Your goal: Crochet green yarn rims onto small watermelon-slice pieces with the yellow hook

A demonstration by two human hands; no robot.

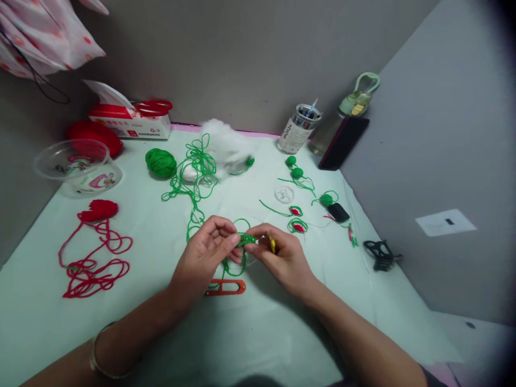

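Observation:
A small green crochet piece (246, 240) is pinched between my two hands above the table. My left hand (209, 244) holds its left end between thumb and fingers, and my right hand (284, 258) grips the right end. A yellow-handled crochet hook (273, 245) sticks up from between the right fingers; its tip is hidden. Green yarn (196, 207) runs from the piece down and back to a loose tangle. Just below my hands lie orange thread snips (228, 287), partly covered by the left wrist.
Red yarn (100, 209) and a clear tub (76, 166) lie at left. Green yarn ball (160, 163), white stuffing (226, 145) and a tissue box (149, 126) stand behind. At right are small crocheted pieces (298, 226), a pen can (298, 131), a bottle (328, 129), a phone (344, 144) and a hair claw (381, 255).

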